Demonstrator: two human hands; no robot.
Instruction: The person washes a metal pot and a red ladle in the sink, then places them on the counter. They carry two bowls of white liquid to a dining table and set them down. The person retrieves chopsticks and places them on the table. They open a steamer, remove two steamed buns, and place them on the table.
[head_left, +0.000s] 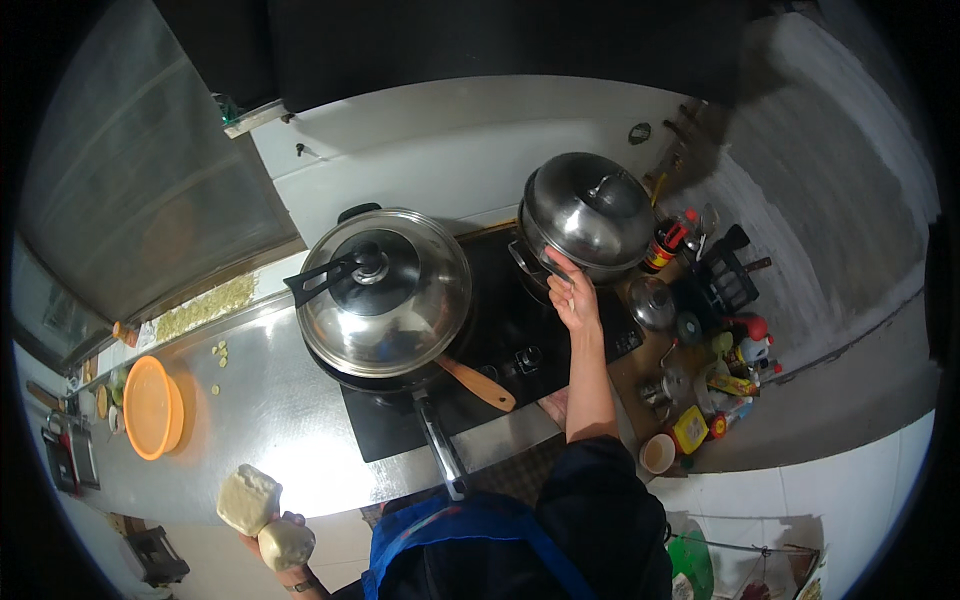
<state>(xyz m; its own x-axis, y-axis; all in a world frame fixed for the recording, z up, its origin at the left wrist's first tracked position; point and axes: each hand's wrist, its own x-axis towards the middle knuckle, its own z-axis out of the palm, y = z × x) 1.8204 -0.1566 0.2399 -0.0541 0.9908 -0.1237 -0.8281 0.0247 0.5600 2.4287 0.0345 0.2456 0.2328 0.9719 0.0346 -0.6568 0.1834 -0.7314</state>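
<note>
Two pale, smooth lumps that look like steamed buns (249, 499) rest in my left hand (270, 551) at the lower left, near the counter's front edge. My right hand (574, 298) reaches to the steel pot (525, 259) at the back right, its fingers around a handle at the pot's near side. A domed steel lid (589, 206) covers that pot. Before me on the left burner stands a wok with a long handle (442, 446), under a large steel lid (442, 300) with a black knob. A wooden utensil handle (480, 384) sticks out from under this lid.
An orange plastic basin (154, 409) stands on the steel counter (225, 420) at the left, near a few small pale slices (220, 351). Bottles, a small glass lid (651, 304), a black utensil rack (724, 274) and a cup (658, 454) crowd the right side. A dark range hood (480, 45) hangs above.
</note>
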